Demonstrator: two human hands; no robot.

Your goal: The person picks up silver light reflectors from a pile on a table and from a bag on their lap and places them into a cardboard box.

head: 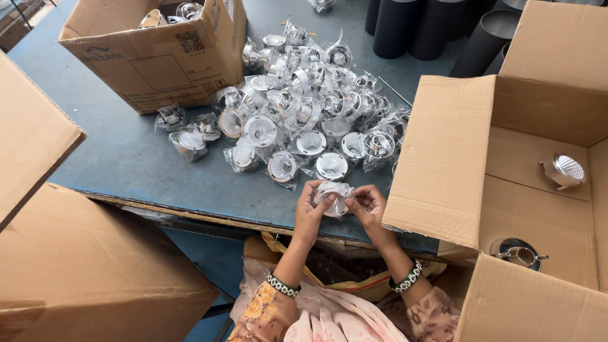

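While both hands meet just past the near edge of the blue-grey surface (126, 158), they pinch between them one small silver cone-shaped reflector in a clear plastic bag (334, 197). The left hand (310, 212) curls its fingers around the bag's left side, and the right hand (368, 206) grips the right side with thumb and fingertips; both are closed on the bag. A beaded bracelet sits on each wrist above floral sleeves.

At twelve o'clock from the hands, a loose heap of bagged silver reflectors (297, 107) spreads over the middle of the surface. At ten o'clock, well apart, stands an open brown cardboard box (158, 63) with a few more shiny parts inside. At three o'clock, just beside the right hand, a large open cardboard carton (443, 164) lies with its flap toward the hands; one unbagged silver reflector (563, 170) rests on its inner wall and a round chrome fitting (519, 252) lies lower down. At one o'clock, tall black cylinders (418, 25) stand at the far edge. At eight o'clock, closed brown cartons (82, 266) fill the near left.
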